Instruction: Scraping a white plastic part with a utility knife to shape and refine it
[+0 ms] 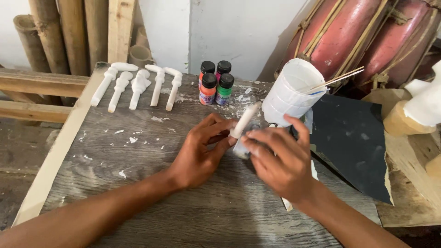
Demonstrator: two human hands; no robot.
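Both hands (243,151) grip white peg (245,120) between them.

**White pieces on grey wood, bright paint caps nearby**

A white peg (245,120) is showing pale between the left hand (202,151) and the right hand (280,160). Beyond the left hand, five more white carved pieces (138,87) are lying on the weathered grey table (138,183), which is flecked with white. Past the fingertips, four black-capped paint bottles (216,82) are showing orange, red and green. Beside the right hand, a white cup (289,92) is standing against a black sheet (353,133). Dark red drums (358,32) are looming behind.
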